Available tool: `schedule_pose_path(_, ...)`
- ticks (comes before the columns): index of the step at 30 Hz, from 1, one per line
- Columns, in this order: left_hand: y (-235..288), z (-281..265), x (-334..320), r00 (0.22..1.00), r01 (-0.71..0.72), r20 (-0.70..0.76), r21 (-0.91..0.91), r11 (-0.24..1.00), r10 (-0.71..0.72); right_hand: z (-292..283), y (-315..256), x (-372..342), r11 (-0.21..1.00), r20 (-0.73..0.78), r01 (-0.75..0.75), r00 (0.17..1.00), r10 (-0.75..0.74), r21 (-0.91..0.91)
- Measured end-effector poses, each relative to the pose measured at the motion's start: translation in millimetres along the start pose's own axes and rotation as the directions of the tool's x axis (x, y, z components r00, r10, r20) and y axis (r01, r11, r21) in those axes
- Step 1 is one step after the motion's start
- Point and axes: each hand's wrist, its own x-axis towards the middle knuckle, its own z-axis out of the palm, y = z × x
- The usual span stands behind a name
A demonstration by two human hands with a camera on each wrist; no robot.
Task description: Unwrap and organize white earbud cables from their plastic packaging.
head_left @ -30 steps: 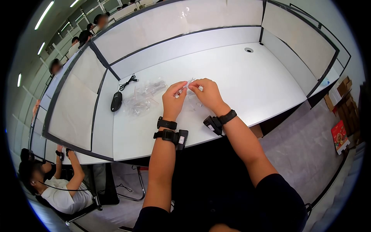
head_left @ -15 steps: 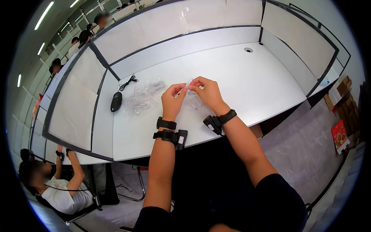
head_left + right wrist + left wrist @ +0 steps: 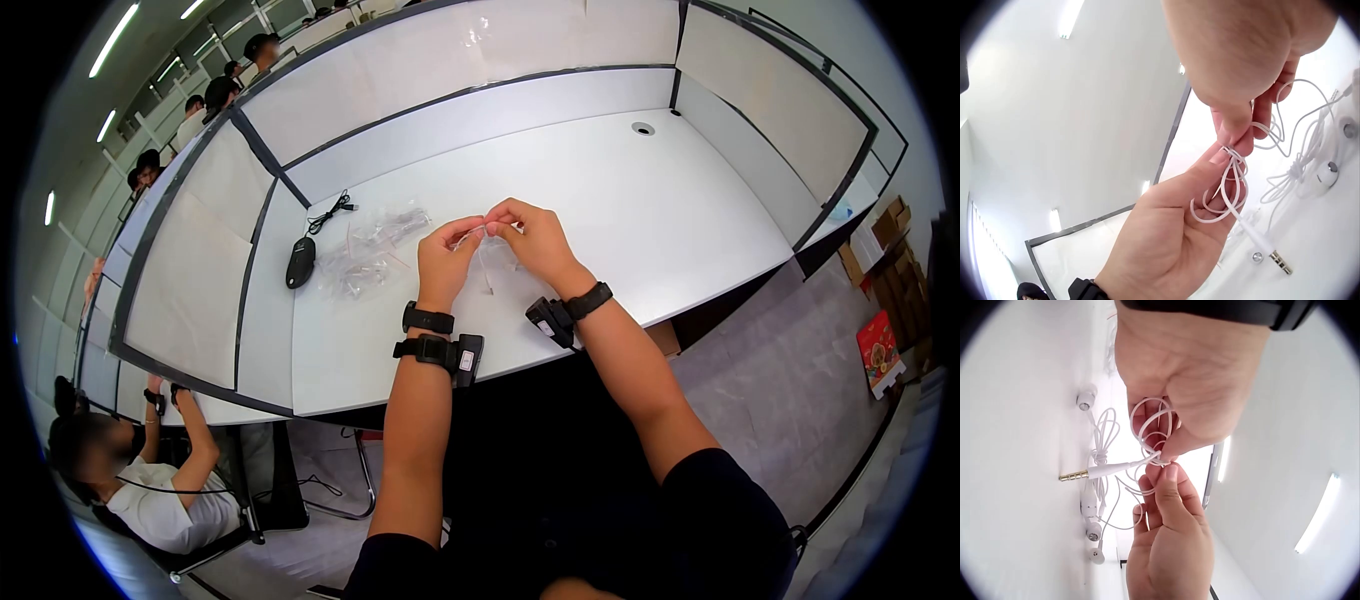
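Observation:
Both hands meet over the desk, working on white wired earphones, whose cable is gathered in loops. My left hand [image 3: 442, 265] pinches the looped cable between thumb and fingers, with loops lying across its palm side in the right wrist view. The right hand [image 3: 540, 245] pinches the cable right at the left fingertips. From the gathered loops sticks out the white audio plug [image 3: 1100, 470] with its gold-coloured tip. A tied bundle of white earphone cable [image 3: 1296, 170] lies on the desk below, with earbuds [image 3: 1085, 400] around it.
Clear plastic bags [image 3: 360, 265] lie on the desk [image 3: 600, 190] left of the hands. Beyond them are a black computer mouse [image 3: 301, 262] and its cord. Partition panels [image 3: 480, 60] enclose the desk. Another person [image 3: 170, 500] sits at lower left.
The cable loop that stood above the fingertips is no longer seen there. A hanging cable end now drops straighter below the hands. Both hands keep nearly the same place.

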Motion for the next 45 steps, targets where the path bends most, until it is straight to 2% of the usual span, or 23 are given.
schedule_pose_path(7,-0.3,-0.6,0.9,1.000,0.011,0.017,-0.005,1.000,-0.011,-0.3,-3.8,0.0,0.997,0.044,-0.076,0.996,0.076,-0.019)
schedule_pose_path(13,0.1,-0.7,-0.4,0.999,0.034,-0.008,0.076,0.997,-0.033,0.8,-4.4,-0.8,0.997,-0.011,0.027,1.000,-0.028,-0.070)
schedule_pose_path(16,-4.1,0.0,1.0,0.999,0.037,-0.006,0.045,0.998,-0.037,1.4,1.2,-0.2,0.996,-0.026,-0.007,1.000,0.005,-0.084)
schedule_pose_path(28,1.3,1.5,1.9,1.000,-0.001,0.014,-0.148,0.989,0.003,0.4,-3.5,-0.7,0.997,-0.085,0.026,0.996,-0.032,-0.073)
schedule_pose_path(31,-0.4,1.3,2.1,1.000,0.000,0.023,-0.140,0.990,0.003,4.6,3.9,1.6,0.996,-0.102,0.092,0.991,-0.091,0.000)
schedule_pose_path(34,-3.9,2.5,0.1,0.999,-0.032,0.015,-0.044,0.999,0.032,3.2,0.5,-0.8,1.000,-0.060,0.031,0.998,-0.031,0.006)
schedule_pose_path(37,-1.7,4.9,-1.8,0.993,-0.114,-0.012,0.203,0.973,0.119,2.5,-0.3,-1.6,0.999,-0.010,0.008,1.000,-0.008,-0.040)
schedule_pose_path(40,4.3,4.0,-3.2,0.988,-0.132,-0.020,0.395,0.909,0.153,1.4,-3.1,-2.1,0.994,-0.002,0.037,0.999,-0.037,-0.104)
schedule_pose_path(43,12.8,4.7,-6.9,0.993,-0.080,-0.040,0.450,0.889,0.110,0.6,-5.9,-2.7,0.988,0.004,0.038,0.999,-0.038,-0.150)
schedule_pose_path(45,10.8,2.2,-6.7,0.992,-0.093,-0.028,0.471,0.877,0.120,1.7,-4.0,-2.6,0.989,0.002,0.041,0.999,-0.041,-0.145)
